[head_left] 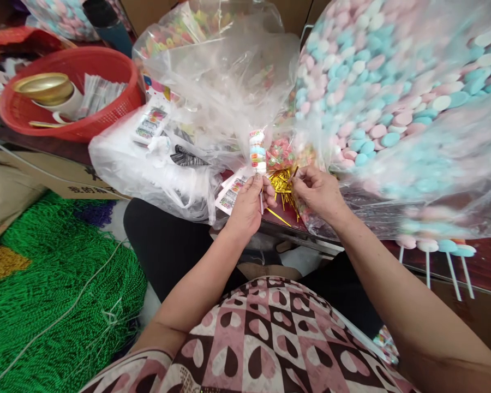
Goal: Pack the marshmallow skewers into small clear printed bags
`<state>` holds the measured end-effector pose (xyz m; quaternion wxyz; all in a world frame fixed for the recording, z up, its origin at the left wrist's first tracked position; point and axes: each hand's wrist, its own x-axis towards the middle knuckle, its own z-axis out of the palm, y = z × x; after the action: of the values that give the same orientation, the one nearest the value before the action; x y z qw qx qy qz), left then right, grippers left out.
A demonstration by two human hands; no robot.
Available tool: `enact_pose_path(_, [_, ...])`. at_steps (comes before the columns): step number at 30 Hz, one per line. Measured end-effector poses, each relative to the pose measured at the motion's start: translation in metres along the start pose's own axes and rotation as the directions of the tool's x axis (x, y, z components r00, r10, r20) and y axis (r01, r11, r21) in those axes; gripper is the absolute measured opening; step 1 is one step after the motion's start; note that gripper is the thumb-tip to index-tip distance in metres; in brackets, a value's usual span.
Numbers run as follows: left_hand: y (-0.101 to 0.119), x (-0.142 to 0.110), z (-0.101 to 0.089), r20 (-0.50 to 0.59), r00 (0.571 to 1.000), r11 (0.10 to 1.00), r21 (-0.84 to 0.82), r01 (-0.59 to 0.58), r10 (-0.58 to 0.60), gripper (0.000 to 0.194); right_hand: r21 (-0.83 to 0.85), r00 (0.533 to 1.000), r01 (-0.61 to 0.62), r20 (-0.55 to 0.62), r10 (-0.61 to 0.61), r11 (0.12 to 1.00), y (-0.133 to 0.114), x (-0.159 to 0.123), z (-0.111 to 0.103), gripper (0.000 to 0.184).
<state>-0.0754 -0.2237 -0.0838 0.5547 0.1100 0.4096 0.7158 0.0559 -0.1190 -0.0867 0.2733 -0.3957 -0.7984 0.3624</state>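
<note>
Upright in my left hand is a wrapped candy lollipop, its colourful pieces stacked on a white stick that shows below my fingers. My left fingers close round the lower end of the wrapper. To the right, my right hand pinches a thin gold twist tie between thumb and finger, apart from the lollipop. Between the hands lies a pile of gold twist ties, with a loose one pointing toward me. Printed cards lie just left of my left hand. A small bag of red and green candies sits behind the pile.
A large clear bag of pastel candies fills the right side. Several lollipops lie at the right table edge. Plastic bags spread to the left, near a red basket holding bowls. Green cord heaps on the floor.
</note>
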Motion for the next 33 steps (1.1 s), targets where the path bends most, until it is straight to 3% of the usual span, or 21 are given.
enact_pose_path(3, [-0.002, -0.001, 0.002, -0.002, 1.000, 0.998, 0.056, -0.030, 0.030, 0.026, 0.290, 0.993, -0.104, -0.019, 0.115, 0.951, -0.005, -0.006, 0.000, 0.014])
enact_pose_path(6, [-0.004, -0.003, 0.004, 0.024, 1.000, 0.994, 0.105, -0.005, 0.003, 0.030, 0.506, 0.983, -0.123, -0.056, 0.175, 0.854, -0.014, -0.013, 0.001, 0.018])
enact_pose_path(11, [-0.011, -0.005, 0.006, 0.157, 0.987, 0.985, 0.171, 0.002, -0.029, 0.033, 0.594, 0.983, -0.133, -0.027, 0.184, 0.794, -0.030, -0.024, 0.004, 0.019])
enact_pose_path(18, [-0.019, -0.004, 0.004, 0.204, 0.978, 0.986, 0.144, -0.082, 0.051, 0.036, 0.733, 0.980, -0.189, 0.097, 0.175, 0.654, -0.038, -0.035, 0.020, 0.022])
enact_pose_path(23, [-0.015, -0.006, 0.006, 0.137, 0.990, 0.990, 0.144, 0.011, -0.031, 0.034, 0.724, 0.959, -0.122, -0.089, 0.268, 0.679, -0.036, -0.035, 0.014, 0.021])
enact_pose_path(28, [-0.014, -0.006, 0.005, 0.141, 0.990, 0.991, 0.132, -0.025, 0.006, 0.033, 0.708, 0.953, -0.212, -0.002, 0.302, 0.673, -0.034, -0.031, 0.007, 0.025])
enact_pose_path(33, [-0.007, -0.003, 0.002, 0.087, 0.995, 0.985, 0.155, -0.070, 0.057, 0.032, 0.562, 0.946, -0.254, -0.024, 0.323, 0.787, -0.024, -0.034, 0.002, 0.020])
